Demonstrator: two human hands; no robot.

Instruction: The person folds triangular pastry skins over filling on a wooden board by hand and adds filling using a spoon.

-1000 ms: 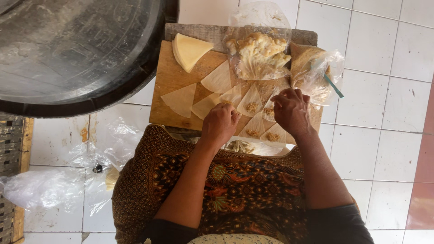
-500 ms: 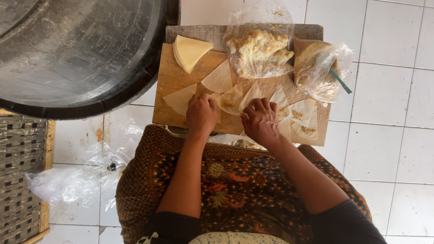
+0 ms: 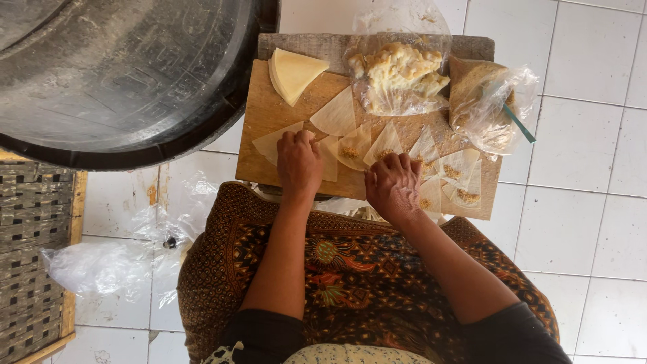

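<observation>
1. While seated at the wooden board point(image 3: 269, 114), the person's left hand point(image 3: 299, 164) presses fingers curled onto a triangular wrapper point(image 3: 275, 143).
2. Right hand point(image 3: 393, 187), loosely curled, touches filled wrappers point(image 3: 385, 143) beside the filling bag point(image 3: 399, 74).

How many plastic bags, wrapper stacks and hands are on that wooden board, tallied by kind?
Clear plastic bags: 2
Stack of wrappers: 1
Left hand and right hand: 2
Total: 5, leaving out the loose wrapper sheets, which overlap too much to count.
</observation>
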